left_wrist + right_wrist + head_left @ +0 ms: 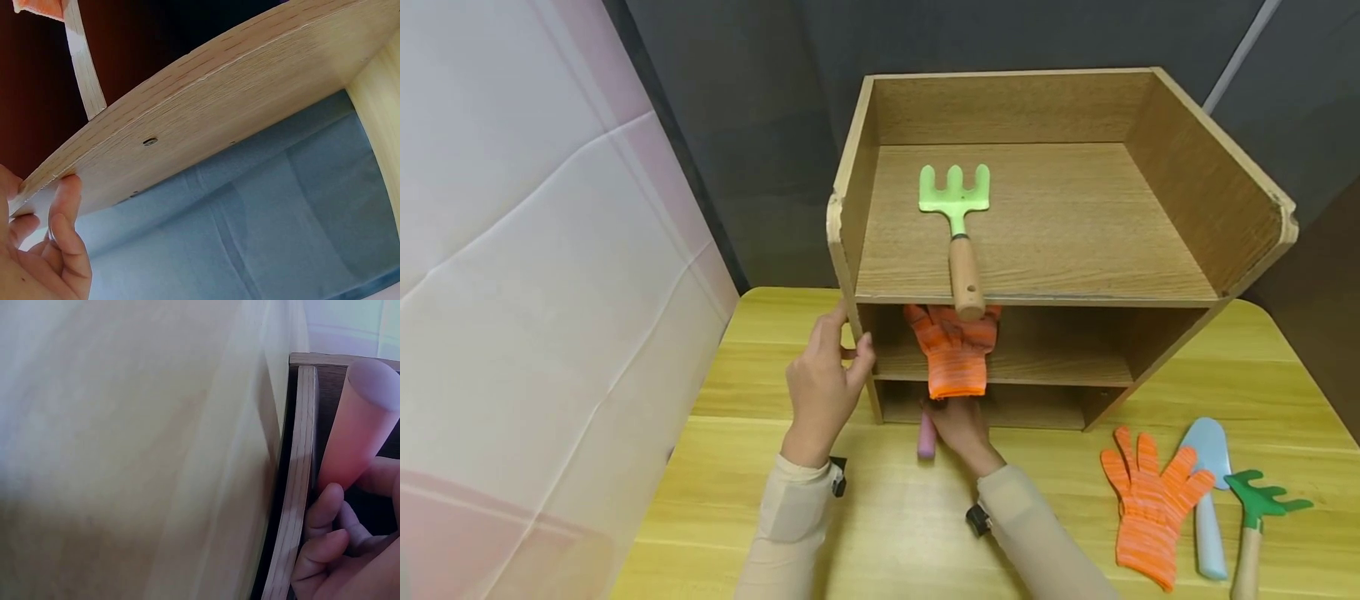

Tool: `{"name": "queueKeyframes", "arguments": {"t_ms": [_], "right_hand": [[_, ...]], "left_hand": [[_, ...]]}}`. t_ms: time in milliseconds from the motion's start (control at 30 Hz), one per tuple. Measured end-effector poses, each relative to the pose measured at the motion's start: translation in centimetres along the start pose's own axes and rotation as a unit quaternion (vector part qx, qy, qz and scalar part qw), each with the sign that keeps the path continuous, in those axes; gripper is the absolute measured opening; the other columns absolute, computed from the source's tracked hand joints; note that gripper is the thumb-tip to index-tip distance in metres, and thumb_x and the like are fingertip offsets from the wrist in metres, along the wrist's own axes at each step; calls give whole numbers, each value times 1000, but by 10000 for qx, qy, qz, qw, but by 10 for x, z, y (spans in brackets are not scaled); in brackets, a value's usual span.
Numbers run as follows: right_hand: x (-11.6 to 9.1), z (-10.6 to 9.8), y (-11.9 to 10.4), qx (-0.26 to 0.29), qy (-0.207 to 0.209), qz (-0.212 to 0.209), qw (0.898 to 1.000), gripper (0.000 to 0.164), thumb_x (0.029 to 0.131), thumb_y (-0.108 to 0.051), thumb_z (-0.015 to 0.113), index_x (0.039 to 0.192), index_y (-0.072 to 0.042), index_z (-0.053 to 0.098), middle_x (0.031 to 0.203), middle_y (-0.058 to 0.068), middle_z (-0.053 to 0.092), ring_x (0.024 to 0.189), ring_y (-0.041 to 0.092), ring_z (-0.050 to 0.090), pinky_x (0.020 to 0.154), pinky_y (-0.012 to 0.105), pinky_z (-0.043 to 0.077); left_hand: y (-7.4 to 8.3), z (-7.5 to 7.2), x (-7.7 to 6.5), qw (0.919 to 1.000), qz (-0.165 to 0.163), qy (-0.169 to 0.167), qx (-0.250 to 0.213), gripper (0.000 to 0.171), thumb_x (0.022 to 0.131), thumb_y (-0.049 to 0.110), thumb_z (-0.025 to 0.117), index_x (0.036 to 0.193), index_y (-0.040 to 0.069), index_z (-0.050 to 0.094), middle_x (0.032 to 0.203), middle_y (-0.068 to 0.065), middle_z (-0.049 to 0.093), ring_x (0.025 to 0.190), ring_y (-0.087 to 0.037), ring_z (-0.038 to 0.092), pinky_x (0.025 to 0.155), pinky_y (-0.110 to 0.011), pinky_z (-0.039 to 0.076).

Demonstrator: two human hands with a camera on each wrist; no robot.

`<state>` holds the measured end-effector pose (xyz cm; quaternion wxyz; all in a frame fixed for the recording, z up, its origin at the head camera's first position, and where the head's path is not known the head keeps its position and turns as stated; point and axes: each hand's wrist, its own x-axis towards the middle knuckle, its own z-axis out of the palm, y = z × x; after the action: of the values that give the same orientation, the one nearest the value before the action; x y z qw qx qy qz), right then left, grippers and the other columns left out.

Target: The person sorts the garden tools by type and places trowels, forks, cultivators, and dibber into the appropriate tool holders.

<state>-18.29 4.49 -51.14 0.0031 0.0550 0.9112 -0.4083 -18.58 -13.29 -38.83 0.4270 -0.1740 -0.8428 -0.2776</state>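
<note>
While my right hand (961, 427) curls around the pink handle (927, 437) at the shelf's bottom opening, handle end toward 7 o'clock, my left hand (824, 385) grips the wooden shelf (1210, 192) at its left edge; its top tier holds a green rake (957, 208), its middle tier an orange glove (955, 354).

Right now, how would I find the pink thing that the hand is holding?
Look at the wooden shelf unit standing on the yellow table. At the mouth of its lowest opening, just below the orange glove hanging over the middle shelf, the right hand grips a pink handle. It is the only pink thing there; the other tool handles are wooden or pale blue.
</note>
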Motion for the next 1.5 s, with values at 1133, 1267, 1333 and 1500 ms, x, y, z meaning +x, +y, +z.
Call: {"name": "queueKeyframes", "arguments": {"t_ms": [1133, 1267, 1333, 1500], "right_hand": [[-14, -14, 26, 1855, -75, -496, 9814, 18, 90, -8, 61, 104, 3, 66, 98, 18, 68, 86, 20, 62, 75, 31, 52], [-16, -20, 29, 1876, -56, -604, 9804, 17, 90, -8, 62, 103, 2, 66, 93, 15, 66, 77, 12, 54, 67, 24, 47], [-17, -23, 31, 1931, -42, -623, 9792, 17, 90, -7, 62, 104, 2, 65, 91, 15, 64, 74, 10, 51, 65, 23, 45], [-21, -33, 34, 2147, -90, -546, 9751, 24, 90, -7, 62, 112, 4, 61, 96, 16, 64, 70, 4, 51, 62, 20, 46]], "left_hand": [[3, -2, 0, 9994, -326, -127, -70, 44, 84, 15, 62, 126, 5, 52, 105, -14, 69, 64, -22, 69, 37, -34, 43], [3, -2, 2, 9992, -357, -145, -55, 45, 85, 18, 61, 127, 5, 53, 106, -14, 69, 71, -26, 71, 39, -36, 44], [4, -1, 5, 9993, -353, -143, -60, 46, 86, 20, 62, 128, 5, 52, 106, -15, 69, 76, -27, 71, 41, -36, 46], [7, -1, 10, 9991, -370, -207, -87, 49, 86, 19, 63, 132, 5, 50, 104, -16, 70, 81, -29, 73, 47, -36, 52]]}}
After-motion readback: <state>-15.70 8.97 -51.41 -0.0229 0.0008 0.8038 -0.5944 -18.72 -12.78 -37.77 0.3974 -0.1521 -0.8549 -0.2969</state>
